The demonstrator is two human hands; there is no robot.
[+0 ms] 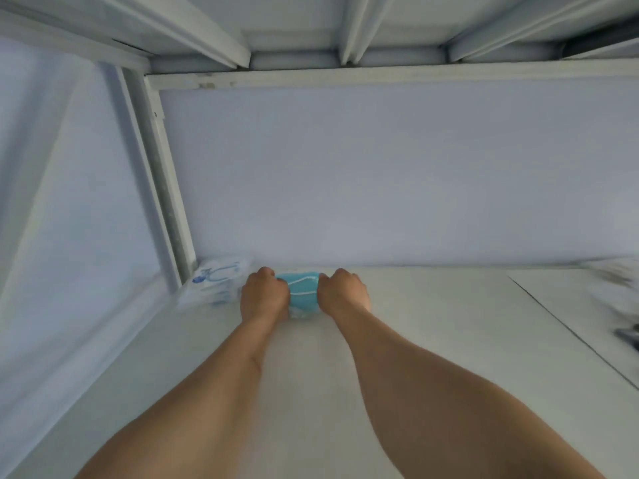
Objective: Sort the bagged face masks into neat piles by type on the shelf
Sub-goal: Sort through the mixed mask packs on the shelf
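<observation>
1. Head view: two bare forearms are reaching from 6 o'clock up toward frame centre, over the white shelf board.
2. Left hand is curling round the left end of the blue mask bag; fingers are folded over its far edge, knuckles facing the camera.
3. Right hand is gripping the right end the same way, so the bag is being held between both fists, resting on or just above the board. Contact underneath is hidden, cannot tell.
4. Blue mask bag is sitting near the back of the shelf, just in front of the rear panel, slightly left of centre.
5. White printed bags are lying just beside the left hand at 9 o'clock, against the corner post; looks like a separate type pile.
6. Blurred items are showing at 3 o'clock, well apart; too smeared to identify.
7. Judgement: step is seating the blue bag as its own pile. Doing it well means keeping both ends level, squaring the long edge to the rear panel, leaving a gap from the white bags so types are not mixing, then letting go with both hands together so the slick plastic is not sliding.
</observation>
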